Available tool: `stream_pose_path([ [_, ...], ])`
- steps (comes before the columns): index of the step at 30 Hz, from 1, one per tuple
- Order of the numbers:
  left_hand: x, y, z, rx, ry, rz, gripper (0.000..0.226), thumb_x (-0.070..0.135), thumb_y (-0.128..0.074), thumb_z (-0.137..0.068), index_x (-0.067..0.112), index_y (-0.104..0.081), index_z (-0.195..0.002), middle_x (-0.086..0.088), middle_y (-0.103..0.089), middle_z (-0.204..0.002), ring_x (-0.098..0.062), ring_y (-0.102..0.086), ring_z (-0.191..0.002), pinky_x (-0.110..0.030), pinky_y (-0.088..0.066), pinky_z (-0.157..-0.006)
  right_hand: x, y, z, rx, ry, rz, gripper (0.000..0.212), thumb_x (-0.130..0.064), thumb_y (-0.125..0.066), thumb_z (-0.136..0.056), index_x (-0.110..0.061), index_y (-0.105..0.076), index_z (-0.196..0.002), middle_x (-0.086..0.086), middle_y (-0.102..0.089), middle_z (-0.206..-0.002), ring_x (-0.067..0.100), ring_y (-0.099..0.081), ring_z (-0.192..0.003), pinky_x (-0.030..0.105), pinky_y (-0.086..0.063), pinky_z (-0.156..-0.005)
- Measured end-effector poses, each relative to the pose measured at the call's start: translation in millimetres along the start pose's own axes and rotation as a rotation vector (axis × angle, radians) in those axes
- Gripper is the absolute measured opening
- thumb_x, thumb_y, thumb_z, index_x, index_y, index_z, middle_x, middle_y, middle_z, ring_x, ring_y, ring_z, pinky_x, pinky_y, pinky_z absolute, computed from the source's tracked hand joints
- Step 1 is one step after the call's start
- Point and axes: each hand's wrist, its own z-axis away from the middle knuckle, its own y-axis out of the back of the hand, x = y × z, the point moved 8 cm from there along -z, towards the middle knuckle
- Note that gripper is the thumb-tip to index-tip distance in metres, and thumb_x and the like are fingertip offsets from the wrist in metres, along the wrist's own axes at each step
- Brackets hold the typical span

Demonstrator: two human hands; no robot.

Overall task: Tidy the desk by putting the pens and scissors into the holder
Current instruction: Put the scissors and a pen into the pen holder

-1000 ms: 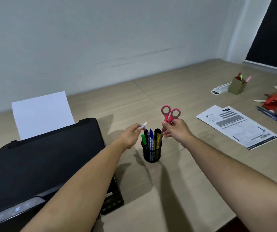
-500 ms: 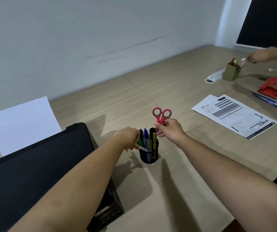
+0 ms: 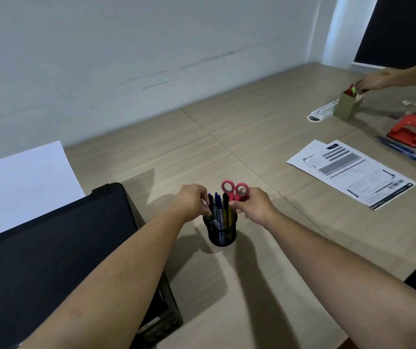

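Observation:
A black mesh holder (image 3: 221,235) stands on the wooden desk (image 3: 264,122) in front of me, with several pens (image 3: 218,205) upright in it. My right hand (image 3: 253,205) pinches a pair of pink-handled scissors (image 3: 234,190) just above the holder's right rim, handles up and blades down inside the holder. My left hand (image 3: 190,202) sits at the holder's left rim, its fingers closed on a white and green pen (image 3: 207,210) that points down into the holder.
A black printer (image 3: 50,248) with a white sheet (image 3: 23,177) sits at my left. A printed paper (image 3: 350,170) lies at the right. Farther right are a red hole punch (image 3: 413,129), blue pens (image 3: 398,149), an olive box (image 3: 347,105) and another person's hand (image 3: 375,80).
Both hands have sunk toward the holder. The scissors went lower into it, and the left hand's pen turned from pointing up to pointing down into the holder.

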Motion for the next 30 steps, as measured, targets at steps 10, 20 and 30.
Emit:
stream_pose_path([
  [10,-4,-28,-7,0.010,0.030,0.036,0.013,0.012,-0.069,-0.082,0.004,-0.070,-0.091,-0.014,-0.071,-0.091,-0.025,-0.063,-0.080,-0.024,-0.045,-0.066,32,-17,-4,0.055,-0.067,-0.007,0.008,-0.021,-0.070,-0.080,-0.015,-0.072,-0.084,-0.002,-0.066,-0.073,0.017,-0.060,-0.075,0.026,-0.042,-0.071],
  [20,2,-33,-22,0.058,0.026,-0.072,0.016,0.003,-0.052,-0.084,0.005,-0.068,-0.085,-0.016,-0.071,-0.093,-0.032,-0.066,-0.086,-0.035,-0.052,-0.075,27,-16,-5,0.047,-0.005,0.095,0.009,-0.020,-0.065,-0.085,-0.014,-0.070,-0.090,-0.001,-0.065,-0.082,0.013,-0.058,-0.079,0.021,-0.038,-0.065],
  [30,18,-54,-11,0.050,-0.085,0.016,0.017,0.030,-0.064,-0.069,0.029,-0.047,-0.065,0.009,-0.051,-0.057,-0.016,-0.052,-0.059,-0.022,-0.036,-0.048,34,-18,-4,0.024,-0.038,0.051,0.013,-0.017,-0.065,-0.082,-0.015,-0.068,-0.094,0.000,-0.066,-0.083,0.017,-0.061,-0.079,0.025,-0.041,-0.070],
])
